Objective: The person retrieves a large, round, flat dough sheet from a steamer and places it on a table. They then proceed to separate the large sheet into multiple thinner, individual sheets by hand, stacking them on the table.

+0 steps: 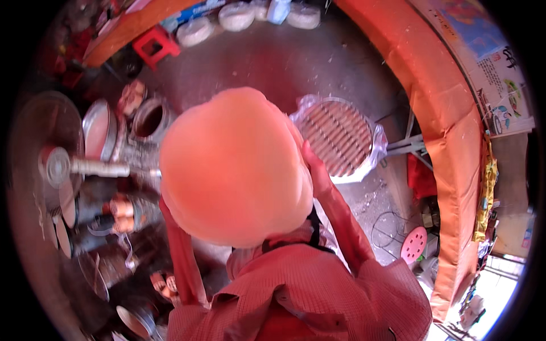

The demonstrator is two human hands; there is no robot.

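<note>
A large, smooth, rounded dough-like mass (239,166), pale orange in this light, is held up close before me and covers the middle of the view. My right hand (319,172) grips its right edge, with a finger showing along the side. The fingers of my left hand (165,209) are mostly hidden behind its lower left edge, where my left forearm reaches up to it. Beyond my right hand lies a round slatted steamer rack (337,136) with crumpled clear plastic around its rim.
To the left stand a wide metal basin (100,132) and an open cylindrical stove or pot (149,119). A red plastic stool (155,44) is at the far left. An orange-covered counter (448,179) curves along the right, near a stool with a pink perforated seat (413,245).
</note>
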